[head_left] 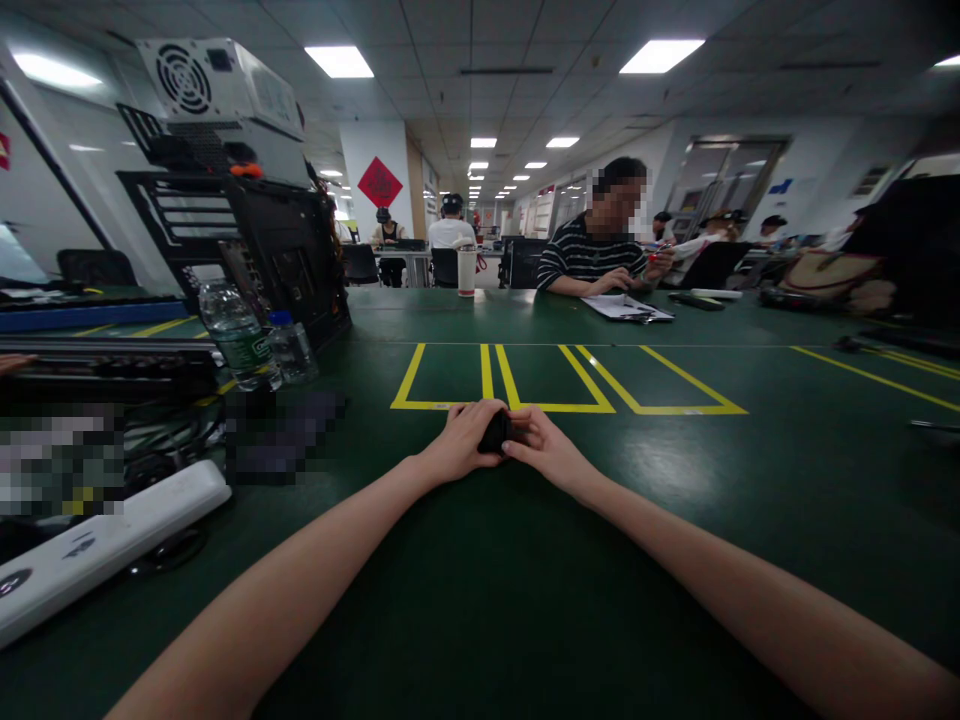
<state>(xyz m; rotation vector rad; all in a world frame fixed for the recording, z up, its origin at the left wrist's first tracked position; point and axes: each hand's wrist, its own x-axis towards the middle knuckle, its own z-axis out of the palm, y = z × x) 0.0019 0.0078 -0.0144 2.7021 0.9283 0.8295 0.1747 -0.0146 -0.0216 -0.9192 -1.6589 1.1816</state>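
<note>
A small black object is held between my two hands over the green table, just in front of the yellow tape outlines. My left hand wraps round its left side, fingers over the top and thumb below. From the other side, the fingertips and thumb of my right hand pinch its right edge. What kind of thing it is I cannot make out, since the fingers cover much of it.
To the left stand a black computer chassis, two plastic bottles and a white power strip with cables. Across the green table sits a person by a clipboard. A white cup stands near the far edge.
</note>
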